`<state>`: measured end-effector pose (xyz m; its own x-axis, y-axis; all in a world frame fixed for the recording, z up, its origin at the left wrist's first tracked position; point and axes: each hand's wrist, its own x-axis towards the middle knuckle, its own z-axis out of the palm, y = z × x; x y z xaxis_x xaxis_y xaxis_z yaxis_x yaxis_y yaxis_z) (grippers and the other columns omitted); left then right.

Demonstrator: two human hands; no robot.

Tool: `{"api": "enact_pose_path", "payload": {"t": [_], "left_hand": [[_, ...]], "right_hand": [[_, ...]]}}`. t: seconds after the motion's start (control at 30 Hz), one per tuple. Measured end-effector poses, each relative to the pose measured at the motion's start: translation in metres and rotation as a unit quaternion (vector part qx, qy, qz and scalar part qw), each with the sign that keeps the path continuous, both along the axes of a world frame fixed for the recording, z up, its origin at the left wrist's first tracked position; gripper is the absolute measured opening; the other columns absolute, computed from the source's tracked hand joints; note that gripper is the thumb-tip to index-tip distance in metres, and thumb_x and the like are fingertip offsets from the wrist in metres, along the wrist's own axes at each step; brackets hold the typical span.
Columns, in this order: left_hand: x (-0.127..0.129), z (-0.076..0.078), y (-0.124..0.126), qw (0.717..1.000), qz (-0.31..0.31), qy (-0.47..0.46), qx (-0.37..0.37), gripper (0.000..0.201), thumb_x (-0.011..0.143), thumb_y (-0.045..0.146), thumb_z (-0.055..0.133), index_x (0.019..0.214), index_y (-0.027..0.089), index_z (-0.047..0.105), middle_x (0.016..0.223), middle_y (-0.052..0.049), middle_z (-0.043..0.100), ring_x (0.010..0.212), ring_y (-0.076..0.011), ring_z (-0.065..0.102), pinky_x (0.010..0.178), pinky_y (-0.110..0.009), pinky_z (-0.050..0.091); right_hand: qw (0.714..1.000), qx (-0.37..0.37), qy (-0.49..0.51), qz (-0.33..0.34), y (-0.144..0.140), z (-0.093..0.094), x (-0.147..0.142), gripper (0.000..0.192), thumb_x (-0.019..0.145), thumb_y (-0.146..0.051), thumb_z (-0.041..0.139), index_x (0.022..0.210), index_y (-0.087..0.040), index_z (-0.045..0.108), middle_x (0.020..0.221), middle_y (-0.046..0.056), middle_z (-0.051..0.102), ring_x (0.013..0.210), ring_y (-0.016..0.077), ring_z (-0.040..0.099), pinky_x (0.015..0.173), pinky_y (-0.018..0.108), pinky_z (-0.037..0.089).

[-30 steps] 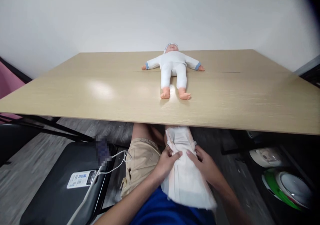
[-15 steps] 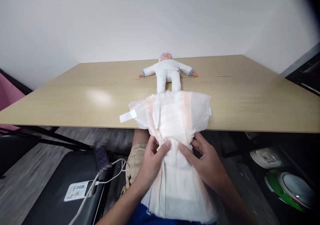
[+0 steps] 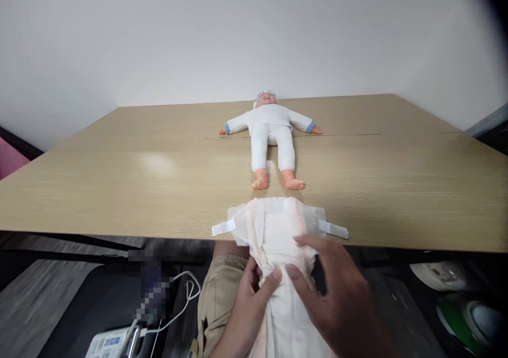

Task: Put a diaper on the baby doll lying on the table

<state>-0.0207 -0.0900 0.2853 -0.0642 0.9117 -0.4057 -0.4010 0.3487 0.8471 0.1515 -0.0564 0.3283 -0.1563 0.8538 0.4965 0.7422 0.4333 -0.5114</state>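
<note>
A white diaper (image 3: pixel 280 231) with peach stripes is unfolded in front of me, its far end on the near edge of the table and the rest hanging toward my lap. Both side tabs are spread outward. My left hand (image 3: pixel 252 300) pinches the diaper's narrow middle, thumb on top and fingers at its left edge. Over the right side is my right hand (image 3: pixel 339 286), thumb and forefinger apart above the inner surface. Whether it touches the diaper, I cannot tell. Beyond the diaper a baby doll (image 3: pixel 270 117) in white clothes lies on its back, arms spread, feet toward me.
The wooden table (image 3: pixel 119 188) reaches back to a white wall. At lower left a black seat (image 3: pixel 79 300) bears a white device (image 3: pixel 105 345) with a cable (image 3: pixel 194 284). Lower right, a green and white round object (image 3: pixel 462 321) sits below the table.
The diaper and my hands appear lower and nearer, so the doll's feet now show. My right hand has let go of the diaper's edge and risen. The right tab is now spread out.
</note>
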Motion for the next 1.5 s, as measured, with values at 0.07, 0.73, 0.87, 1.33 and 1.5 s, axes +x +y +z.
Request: {"api": "enact_pose_path", "payload": {"t": [0.07, 0.73, 0.87, 1.33, 1.5], "left_hand": [[0.001, 0.0, 0.001, 0.999, -0.028, 0.024, 0.018, 0.067, 0.084, 0.061, 0.092, 0.137, 0.022, 0.075, 0.145, -0.018, 0.075, 0.14, -0.036, 0.068, 0.117, -0.044, 0.056], [-0.057, 0.095, 0.269, 0.421, -0.351, 0.7, 0.459, 0.106, 0.079, -0.009, 0.071, 0.172, 0.034, 0.044, 0.189, -0.013, 0.021, 0.173, -0.0408, 0.025, 0.135, -0.059, 0.028], [-0.05, 0.092, 0.289, 0.422, -0.424, 0.642, 0.48, 0.098, 0.073, -0.012, 0.072, 0.159, 0.034, 0.059, 0.187, -0.006, 0.029, 0.173, -0.0363, 0.029, 0.139, -0.054, 0.023], [-0.034, 0.149, 0.33, 0.575, -0.379, 0.47, 0.552, 0.039, 0.095, 0.031, 0.071, 0.134, 0.023, 0.075, 0.134, -0.009, 0.079, 0.128, -0.0317, 0.069, 0.116, -0.048, 0.051], [-0.037, 0.181, 0.349, 0.667, -0.294, 0.404, 0.553, 0.045, 0.088, 0.043, 0.086, 0.127, 0.023, 0.077, 0.128, -0.01, 0.081, 0.121, -0.0314, 0.073, 0.109, -0.045, 0.055]], "right_hand": [[0.996, -0.016, -0.045, 0.081, 0.025, 0.003, -0.016, 0.046, 0.111, -0.045, 0.06, 0.151, -0.024, 0.062, 0.152, 0.014, 0.07, 0.145, 0.0322, 0.065, 0.119, 0.054, 0.058], [0.969, -0.131, -0.126, 0.169, 0.081, -0.019, -0.025, 0.069, 0.112, -0.05, 0.059, 0.176, -0.03, 0.042, 0.186, 0.005, 0.031, 0.173, 0.0339, 0.03, 0.141, 0.064, 0.032], [0.966, -0.145, -0.122, 0.175, 0.083, -0.019, -0.025, 0.072, 0.111, -0.05, 0.059, 0.178, -0.033, 0.037, 0.187, 0.002, 0.028, 0.174, 0.0333, 0.028, 0.141, 0.063, 0.032], [0.934, -0.215, -0.139, 0.25, 0.146, -0.008, -0.013, 0.069, 0.115, -0.052, 0.054, 0.179, -0.038, 0.031, 0.188, 0.001, 0.018, 0.177, 0.0266, 0.016, 0.144, 0.06, 0.023], [0.949, -0.163, -0.151, 0.225, 0.211, -0.017, -0.03, 0.064, 0.116, -0.051, 0.052, 0.176, -0.03, 0.041, 0.187, 0.006, 0.027, 0.176, 0.0262, 0.02, 0.145, 0.059, 0.02]]}}
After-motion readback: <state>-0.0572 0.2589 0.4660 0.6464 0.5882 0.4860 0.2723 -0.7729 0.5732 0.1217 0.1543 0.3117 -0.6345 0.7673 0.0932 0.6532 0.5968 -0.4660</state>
